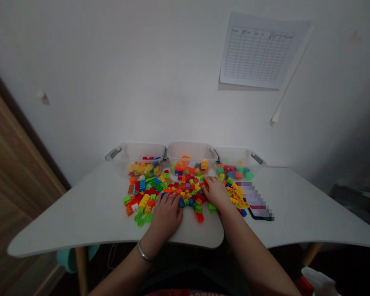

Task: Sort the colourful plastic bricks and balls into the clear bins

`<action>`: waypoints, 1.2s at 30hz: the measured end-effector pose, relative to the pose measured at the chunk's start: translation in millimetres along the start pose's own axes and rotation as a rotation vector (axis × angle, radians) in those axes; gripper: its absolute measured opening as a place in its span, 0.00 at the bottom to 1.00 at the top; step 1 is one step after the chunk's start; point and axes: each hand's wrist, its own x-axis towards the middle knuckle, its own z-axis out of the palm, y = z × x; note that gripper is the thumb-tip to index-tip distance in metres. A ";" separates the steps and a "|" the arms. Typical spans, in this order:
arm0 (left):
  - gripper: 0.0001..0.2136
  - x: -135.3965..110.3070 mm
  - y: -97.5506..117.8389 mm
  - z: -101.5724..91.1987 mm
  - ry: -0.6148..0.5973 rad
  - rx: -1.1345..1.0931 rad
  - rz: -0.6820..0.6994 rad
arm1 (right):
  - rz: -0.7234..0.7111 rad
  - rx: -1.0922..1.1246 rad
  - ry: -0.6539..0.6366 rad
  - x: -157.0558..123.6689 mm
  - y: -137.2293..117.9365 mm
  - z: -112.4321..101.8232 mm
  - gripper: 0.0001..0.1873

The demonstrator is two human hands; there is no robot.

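Note:
A heap of small plastic building bricks [179, 189] in red, yellow, green, orange and blue covers the middle of the white table [80, 213]. My left hand [166, 213] lies palm down at the near edge of the heap, fingers stretched toward the bricks, a metal bangle on the wrist. My right hand [215, 192] rests on the bricks right of centre, fingers curled down among them; whether they hold a brick is hidden.
Three clear plastic tubs stand side by side against the wall: the left tub [135, 158], the middle tub [189, 154] and the right tub [239, 160], each holding coloured pieces. A dark-edged flat object [259, 207] lies right of the heap. A printed sheet [259, 51] hangs on the wall.

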 end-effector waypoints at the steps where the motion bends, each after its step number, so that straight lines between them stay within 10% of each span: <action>1: 0.19 0.1 0.2 -0.3 -0.003 -0.002 -0.002 | -0.001 -0.022 -0.004 -0.9 0.7 -0.9 0.21; 36: 0.19 -1.9 -3.2 1.7 0.038 0.001 0.016 | 0.184 -0.032 0.026 8.7 0.6 -22.9 0.13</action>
